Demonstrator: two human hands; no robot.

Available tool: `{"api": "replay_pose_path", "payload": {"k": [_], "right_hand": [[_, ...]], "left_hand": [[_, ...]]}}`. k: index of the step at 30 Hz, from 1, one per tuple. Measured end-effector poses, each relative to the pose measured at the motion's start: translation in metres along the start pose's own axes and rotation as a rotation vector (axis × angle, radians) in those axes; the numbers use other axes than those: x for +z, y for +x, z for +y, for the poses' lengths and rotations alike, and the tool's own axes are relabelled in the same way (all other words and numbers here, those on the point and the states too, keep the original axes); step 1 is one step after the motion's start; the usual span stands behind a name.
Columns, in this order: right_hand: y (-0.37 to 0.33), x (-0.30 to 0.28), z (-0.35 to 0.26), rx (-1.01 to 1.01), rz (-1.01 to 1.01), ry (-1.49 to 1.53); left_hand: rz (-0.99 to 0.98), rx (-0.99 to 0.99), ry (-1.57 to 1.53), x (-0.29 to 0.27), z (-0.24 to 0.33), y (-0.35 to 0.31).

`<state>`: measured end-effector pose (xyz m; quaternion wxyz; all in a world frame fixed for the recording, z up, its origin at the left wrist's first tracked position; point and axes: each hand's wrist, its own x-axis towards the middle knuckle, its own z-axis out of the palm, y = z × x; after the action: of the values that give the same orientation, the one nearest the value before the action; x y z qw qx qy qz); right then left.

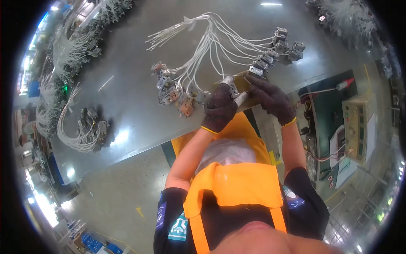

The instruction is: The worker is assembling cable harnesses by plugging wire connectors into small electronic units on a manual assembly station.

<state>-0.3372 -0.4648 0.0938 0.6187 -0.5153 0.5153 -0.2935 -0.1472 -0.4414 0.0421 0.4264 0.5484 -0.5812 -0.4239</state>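
Both of my hands wear dark knitted gloves with yellow cuffs and work at the table's near edge. My left hand, with pale wrapped thumb and fingertip, is closed on a small metal block. Beside it my right hand has its fingers drawn together near the end of a white wire; what is between them is hidden. A bundle of white wires fans out beyond my hands. Its branches end in metal blocks at the left and more metal blocks at the right.
The grey metal table carries another wired cluster at the left. Heaps of wired parts line the far left and far right. At the right stands a beige instrument box with cables and a red-tipped probe.
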Motion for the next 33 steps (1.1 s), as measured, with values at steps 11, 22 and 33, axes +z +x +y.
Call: {"api": "replay_pose_path", "payload": {"k": [11,22,33], "right_hand": [[-0.014,0.01,-0.016,-0.441,-0.022,-0.729],[-0.004,0.022,0.015,-0.453,-0.005,-1.038],[-0.035,0.019,0.0,-0.503,0.124,-0.47]], "left_hand": [[0.136,0.369,0.291,0.02,-0.023,0.003],[0.038,0.412,0.389,0.021,-0.017,-0.001],[0.024,0.577,0.723,-0.017,0.017,-0.024]]}}
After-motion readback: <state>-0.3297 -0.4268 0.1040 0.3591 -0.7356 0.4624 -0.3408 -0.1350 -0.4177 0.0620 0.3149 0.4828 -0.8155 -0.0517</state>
